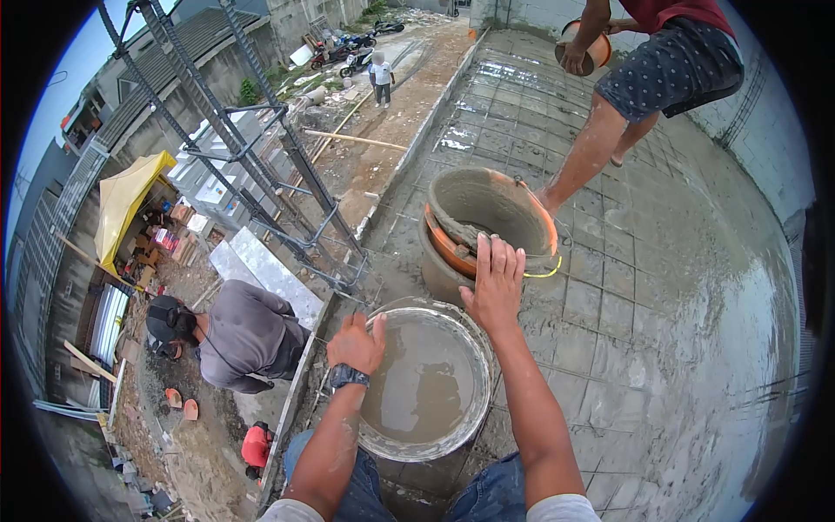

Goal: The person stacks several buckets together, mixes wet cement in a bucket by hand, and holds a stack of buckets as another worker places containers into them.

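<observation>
My left hand [356, 344], with a dark watch on the wrist, is at the left rim of a large round bucket [484, 365] of murky grey water. Its fingers are apart and it holds nothing. My right hand [496, 283] reaches forward, fingers raised and somewhat spread, beside the near side of the stacked mortar-coated orange buckets [539, 213]. Nothing shows in its grasp. The top bucket is tilted, with grey mortar inside and a yellow handle [554, 268] hanging at its right.
At the upper right a person in patterned shorts [670, 70] holds another bucket [584, 50]. Rebar mesh [600, 278] lies in wet concrete. Steel column bars [252, 148] rise at the left. Beyond the slab edge, people stand lower down, one in a grey shirt [248, 335].
</observation>
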The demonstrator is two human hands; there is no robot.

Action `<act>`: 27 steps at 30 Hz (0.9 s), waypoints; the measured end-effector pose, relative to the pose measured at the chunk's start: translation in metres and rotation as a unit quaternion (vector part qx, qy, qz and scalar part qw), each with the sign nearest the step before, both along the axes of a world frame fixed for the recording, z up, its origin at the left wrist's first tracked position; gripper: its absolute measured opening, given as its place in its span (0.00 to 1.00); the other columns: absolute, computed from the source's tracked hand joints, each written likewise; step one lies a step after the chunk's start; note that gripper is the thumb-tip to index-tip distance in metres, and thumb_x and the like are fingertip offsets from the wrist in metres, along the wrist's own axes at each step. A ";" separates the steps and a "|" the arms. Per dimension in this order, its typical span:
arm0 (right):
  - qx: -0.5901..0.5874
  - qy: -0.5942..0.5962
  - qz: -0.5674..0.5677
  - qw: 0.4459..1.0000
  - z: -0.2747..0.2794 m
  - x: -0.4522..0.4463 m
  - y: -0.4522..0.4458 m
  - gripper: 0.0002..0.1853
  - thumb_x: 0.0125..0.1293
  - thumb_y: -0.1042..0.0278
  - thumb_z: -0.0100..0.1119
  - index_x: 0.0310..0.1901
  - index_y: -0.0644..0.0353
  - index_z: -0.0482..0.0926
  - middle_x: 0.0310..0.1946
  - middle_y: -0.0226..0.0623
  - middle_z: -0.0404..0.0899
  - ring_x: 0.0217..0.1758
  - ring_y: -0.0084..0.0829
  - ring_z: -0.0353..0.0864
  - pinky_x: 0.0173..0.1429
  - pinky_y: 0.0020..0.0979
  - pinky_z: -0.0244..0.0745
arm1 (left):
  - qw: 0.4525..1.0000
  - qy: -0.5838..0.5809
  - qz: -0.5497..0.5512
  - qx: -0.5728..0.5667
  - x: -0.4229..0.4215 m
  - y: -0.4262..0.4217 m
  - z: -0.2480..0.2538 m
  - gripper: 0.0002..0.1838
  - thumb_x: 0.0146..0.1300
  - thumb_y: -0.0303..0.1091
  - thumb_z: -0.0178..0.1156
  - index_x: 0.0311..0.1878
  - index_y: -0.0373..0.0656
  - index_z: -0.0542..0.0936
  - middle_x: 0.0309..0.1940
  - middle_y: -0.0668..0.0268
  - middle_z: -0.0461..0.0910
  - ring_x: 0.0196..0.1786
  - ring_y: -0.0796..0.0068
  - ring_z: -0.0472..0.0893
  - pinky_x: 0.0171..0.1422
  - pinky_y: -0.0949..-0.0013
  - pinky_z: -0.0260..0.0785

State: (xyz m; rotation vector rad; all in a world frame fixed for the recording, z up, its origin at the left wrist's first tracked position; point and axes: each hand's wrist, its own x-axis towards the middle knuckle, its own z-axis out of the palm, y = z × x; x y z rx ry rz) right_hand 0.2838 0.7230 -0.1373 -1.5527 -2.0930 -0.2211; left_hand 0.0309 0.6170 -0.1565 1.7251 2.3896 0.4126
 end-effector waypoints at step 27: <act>-0.002 0.004 -0.011 1.000 -0.015 0.001 -0.003 0.64 0.48 0.56 0.86 0.83 0.57 0.54 0.76 0.46 0.60 0.81 0.49 0.57 0.88 0.57 0.46 | 1.000 -0.015 0.019 0.002 0.002 0.000 0.003 0.29 0.78 0.61 0.53 0.48 0.40 0.84 0.49 0.51 0.86 0.48 0.40 0.87 0.51 0.42 0.80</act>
